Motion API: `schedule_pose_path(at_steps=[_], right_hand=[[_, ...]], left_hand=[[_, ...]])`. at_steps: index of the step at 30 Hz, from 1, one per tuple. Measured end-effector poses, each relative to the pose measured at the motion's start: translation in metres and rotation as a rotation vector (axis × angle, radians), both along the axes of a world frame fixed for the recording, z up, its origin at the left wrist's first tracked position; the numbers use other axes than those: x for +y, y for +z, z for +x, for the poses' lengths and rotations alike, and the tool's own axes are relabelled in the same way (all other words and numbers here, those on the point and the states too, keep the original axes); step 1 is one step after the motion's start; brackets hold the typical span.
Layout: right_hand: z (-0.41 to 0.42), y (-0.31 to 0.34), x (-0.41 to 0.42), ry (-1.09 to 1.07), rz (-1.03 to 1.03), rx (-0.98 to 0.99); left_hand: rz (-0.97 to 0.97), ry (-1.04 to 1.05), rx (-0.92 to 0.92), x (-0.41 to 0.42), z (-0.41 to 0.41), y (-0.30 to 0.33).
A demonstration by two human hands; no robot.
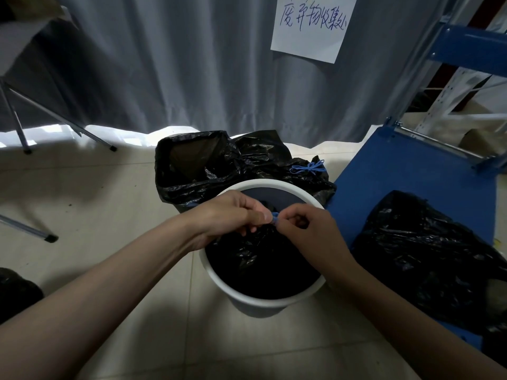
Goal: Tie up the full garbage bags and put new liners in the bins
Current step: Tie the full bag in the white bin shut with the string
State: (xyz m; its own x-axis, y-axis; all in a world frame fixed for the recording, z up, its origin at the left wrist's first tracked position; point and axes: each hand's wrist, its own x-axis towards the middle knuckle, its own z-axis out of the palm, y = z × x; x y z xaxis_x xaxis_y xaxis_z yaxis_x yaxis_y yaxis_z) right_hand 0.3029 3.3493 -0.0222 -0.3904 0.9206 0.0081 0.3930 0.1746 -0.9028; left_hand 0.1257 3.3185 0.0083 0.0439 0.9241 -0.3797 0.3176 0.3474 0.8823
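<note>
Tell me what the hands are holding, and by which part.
Both the left hand and right hand pinch the blue drawstring of the black bag in the white bin.

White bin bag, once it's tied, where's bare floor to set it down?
Bare tile lies left of the white bin, between it and the table legs, and in front of the bin between the forearms. Crowded: black bags behind the bin; another bag on the blue platform right.

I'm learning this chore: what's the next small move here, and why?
Probably pull the blue drawstring ends apart to cinch the knot: both the left hand and right hand pinch it above the black bag, gathered inside the white bin.
</note>
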Motion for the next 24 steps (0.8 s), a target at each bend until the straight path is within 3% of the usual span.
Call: schedule_pose_path(at_steps=[5,9,18,24], right_hand=[[-0.001,0.007,0.003,0.121,-0.181,-0.04],[0.0,0.008,0.007,0.173,-0.058,-0.203],[-0.001,-0.006,0.0,0.051,0.106,-0.183],[0.002,-0.006,-0.001,0.068,0.172,-0.23]], left_hand=[[0.183,-0.019,0.235,0.005,-0.002,0.0],[0.308,-0.044,0.476,0.006,-0.002,-0.002],[0.235,-0.037,0.409,0.004,-0.004,-0.008],[0.236,-0.059,0.47,0.005,-0.008,-0.007]])
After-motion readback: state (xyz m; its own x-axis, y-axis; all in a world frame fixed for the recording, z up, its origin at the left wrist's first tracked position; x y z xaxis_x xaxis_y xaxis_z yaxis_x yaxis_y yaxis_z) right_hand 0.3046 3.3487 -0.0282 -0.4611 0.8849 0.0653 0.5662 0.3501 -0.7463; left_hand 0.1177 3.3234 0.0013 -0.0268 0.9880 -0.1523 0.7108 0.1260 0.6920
